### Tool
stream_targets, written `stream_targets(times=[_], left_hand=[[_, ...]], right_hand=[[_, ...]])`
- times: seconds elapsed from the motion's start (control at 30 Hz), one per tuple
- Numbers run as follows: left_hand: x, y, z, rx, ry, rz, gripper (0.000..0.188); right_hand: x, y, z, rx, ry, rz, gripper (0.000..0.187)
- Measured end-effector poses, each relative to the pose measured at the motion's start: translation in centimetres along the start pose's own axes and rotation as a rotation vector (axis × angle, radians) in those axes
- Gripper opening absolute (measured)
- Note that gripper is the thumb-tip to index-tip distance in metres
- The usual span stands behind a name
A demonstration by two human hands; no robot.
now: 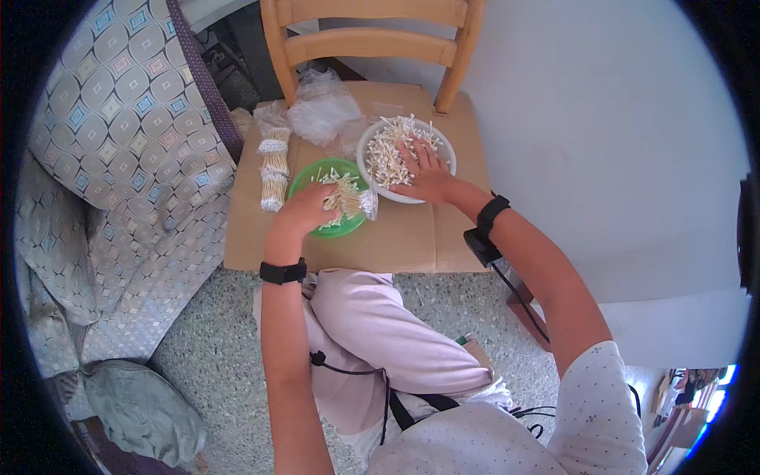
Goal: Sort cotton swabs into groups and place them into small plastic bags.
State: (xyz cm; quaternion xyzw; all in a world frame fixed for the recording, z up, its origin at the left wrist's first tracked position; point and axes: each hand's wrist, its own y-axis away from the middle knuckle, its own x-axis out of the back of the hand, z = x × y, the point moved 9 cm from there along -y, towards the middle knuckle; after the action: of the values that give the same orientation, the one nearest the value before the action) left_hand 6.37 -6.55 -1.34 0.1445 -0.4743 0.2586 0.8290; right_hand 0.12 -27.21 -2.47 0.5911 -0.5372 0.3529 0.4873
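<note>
Wears pale trousers [364, 313] nearest, below both hands, and a black strap [283, 272] on the left wrist. Bends the left hand [305, 207] over the left side of a green bowl [344, 230], down among cotton swabs [339, 180]; cannot tell whether grasping any, with the fingertips partly hidden. Just right of that hand, has a slanting sheaf [348, 202] reaching to the bowl's right rim, with thin, pale sticks roughly side by side and white tips behind clear film [370, 206]. Lays the right hand [431, 178], released and spread, on a heap [384, 158] filling a white bowl [408, 198]. Shows far messier swabs around those fingers, with white tips and cream sticks crossing every way. Beyond and left of the left hand, has three bundles [275, 164] in a column, neatly aligned, white at the ends. Beneath both bowls, has a brown cardboard sheet [380, 253]. Farther beyond the hands, shows a crumpled clear plastic bag [324, 107], then a slatted wooden chair back [372, 46].
</note>
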Motion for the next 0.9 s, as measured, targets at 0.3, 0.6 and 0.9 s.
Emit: stream_targets(times=[0.3, 0.6, 0.9], left_hand=[[-1.0, -1.0, -0.9, 0.097, -0.004, -0.049, 0.057], [0.1, -1.2, 0.0, 0.111, -0.018, 0.011, 0.051], [2.6, -0.4, 1.5, 0.097, -0.09, 0.156, 0.028]], right_hand=[[-0.4, -0.1, -0.1, -0.02, 0.026, -0.012, 0.099], [-0.1, -0.6, -0.6, 0.032, 0.015, 0.075, 0.1], [-0.4, -0.7, -0.6, 0.024, 0.046, 0.15, 0.099]])
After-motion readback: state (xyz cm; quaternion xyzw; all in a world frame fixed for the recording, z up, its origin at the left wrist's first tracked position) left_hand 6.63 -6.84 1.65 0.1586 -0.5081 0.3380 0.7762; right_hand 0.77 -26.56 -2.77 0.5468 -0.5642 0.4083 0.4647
